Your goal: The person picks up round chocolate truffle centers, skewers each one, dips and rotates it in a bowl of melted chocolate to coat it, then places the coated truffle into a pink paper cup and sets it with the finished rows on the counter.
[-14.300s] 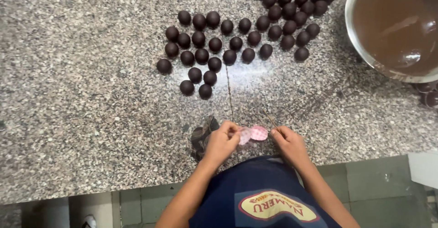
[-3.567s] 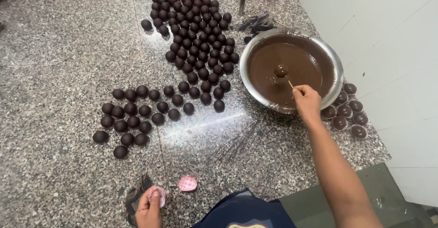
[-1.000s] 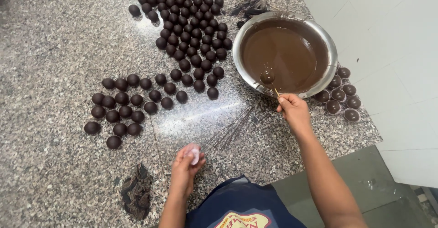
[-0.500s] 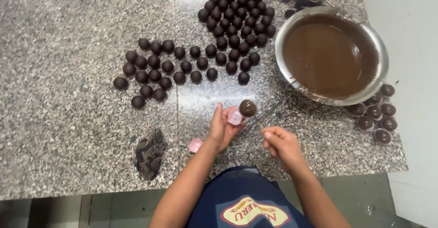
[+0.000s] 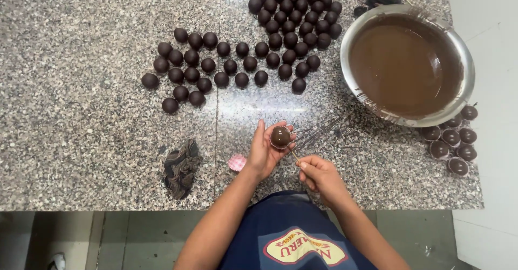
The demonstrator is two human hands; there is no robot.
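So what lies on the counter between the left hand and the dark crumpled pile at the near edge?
In the head view, one small pink paper cup lies between the left hand and the dark crumpled pile; otherwise bare granite counter.

On the desk point(image 5: 81, 140), rows of balls point(image 5: 237, 65) lay behind the left hand point(image 5: 264, 151), which held one ball point(image 5: 280, 136) in a paper cup. The bowl point(image 5: 467, 59) stood to the right, with filled cups point(image 5: 453, 137) beside it. A spare cup point(image 5: 236, 162) lay left of that hand.
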